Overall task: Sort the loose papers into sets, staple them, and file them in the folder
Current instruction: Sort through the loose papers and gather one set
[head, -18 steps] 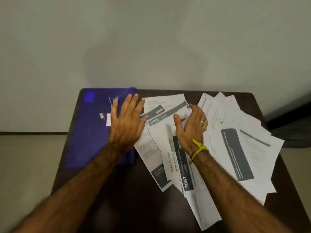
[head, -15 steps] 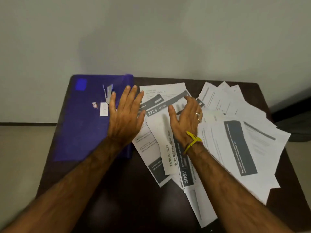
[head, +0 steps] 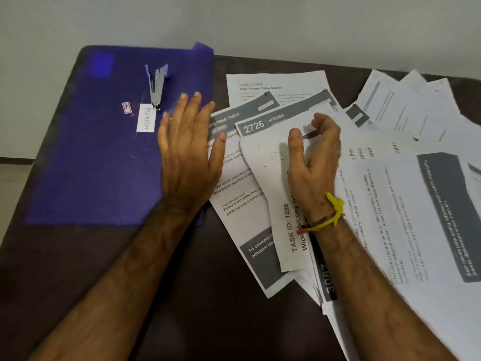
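Observation:
Many loose printed papers (head: 406,204) lie fanned over the right half of the dark table. A blue folder (head: 104,152) lies flat at the left, with a metal stapler (head: 157,84) and a white label (head: 145,118) on it. My left hand (head: 190,155) is flat, fingers spread, on the folder's right edge and the nearest sheets. My right hand (head: 313,162), with a yellow thread at the wrist, curls its fingers over the far edge of the sheet headed TASK ID 1228 (head: 276,204), thumb pressed on top. A sheet marked 2726 KITCHEN (head: 256,126) lies just behind it.
The dark brown table (head: 182,295) stands against a pale wall (head: 260,22). Its left edge drops to a light floor (head: 10,199). A small red-bordered sticker (head: 126,107) sits on the folder beside the label. Papers reach the table's right side.
The view has come closer and lower over the table. My right hand's fingers have curled further over the 1228 sheet's far edge. My left hand stays flat by the folder.

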